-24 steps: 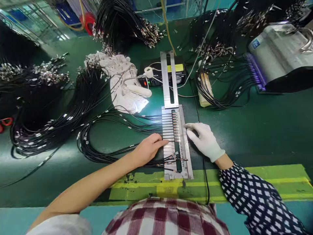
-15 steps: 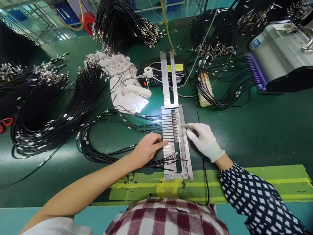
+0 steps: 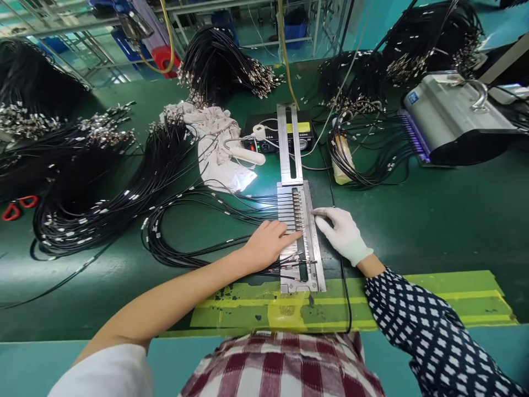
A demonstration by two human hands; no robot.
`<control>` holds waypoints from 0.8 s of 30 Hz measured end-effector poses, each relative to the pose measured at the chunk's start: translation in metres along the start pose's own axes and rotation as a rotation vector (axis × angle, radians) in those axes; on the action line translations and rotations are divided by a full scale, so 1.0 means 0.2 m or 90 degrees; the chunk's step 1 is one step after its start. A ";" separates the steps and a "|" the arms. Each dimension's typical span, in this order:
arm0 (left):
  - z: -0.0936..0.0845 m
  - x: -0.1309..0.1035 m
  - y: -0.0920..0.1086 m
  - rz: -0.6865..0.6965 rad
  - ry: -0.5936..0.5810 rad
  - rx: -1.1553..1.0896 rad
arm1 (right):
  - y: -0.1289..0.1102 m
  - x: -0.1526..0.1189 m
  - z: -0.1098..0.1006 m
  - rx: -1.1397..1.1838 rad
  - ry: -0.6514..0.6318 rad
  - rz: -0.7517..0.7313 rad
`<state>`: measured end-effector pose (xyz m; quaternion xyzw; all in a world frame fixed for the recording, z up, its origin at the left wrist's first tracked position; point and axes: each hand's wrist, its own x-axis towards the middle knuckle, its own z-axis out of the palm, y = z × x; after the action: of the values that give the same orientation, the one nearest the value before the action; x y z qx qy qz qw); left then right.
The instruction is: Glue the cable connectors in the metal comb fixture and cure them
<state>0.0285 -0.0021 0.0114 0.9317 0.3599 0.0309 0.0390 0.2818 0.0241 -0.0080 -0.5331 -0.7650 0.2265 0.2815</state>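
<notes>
A metal slotted fixture (image 3: 312, 242) lies on the bench in front of me. Thin black cables (image 3: 264, 205) run into its grooves from the left, their small metal connectors (image 3: 296, 205) lined up along the slot. My bare left hand (image 3: 268, 245) rests over the lower grooves, fingers stretched out, one fingertip at the row's lower end. More cable ends (image 3: 295, 262) lie loosely across the fixture just below it. My right hand (image 3: 345, 234), in a white glove, touches the fixture's right edge with its fingertips, thumb and forefinger apart.
A metal plate with a long slot (image 3: 285, 143) extends behind the fixture, before a black control box (image 3: 264, 144). A white cloth (image 3: 212, 160) and large cable bundles (image 3: 111, 209) lie left. At right stands a silver machine with purple light (image 3: 454, 116). Red-handled scissors (image 3: 12, 210) lie far left.
My left hand has shifted right and its fingertip now reaches the connector row. My right hand stays at the fixture's edge. The camera view has tilted slightly.
</notes>
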 end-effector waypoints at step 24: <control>-0.15 -0.37 -0.01 -0.352 -0.031 -0.615 | -0.02 -0.05 0.00 0.004 -0.006 -0.007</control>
<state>-0.0297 -0.0480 0.0389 0.6793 0.5347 0.1593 0.4767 0.2806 0.0131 -0.0072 -0.5269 -0.7685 0.2299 0.2810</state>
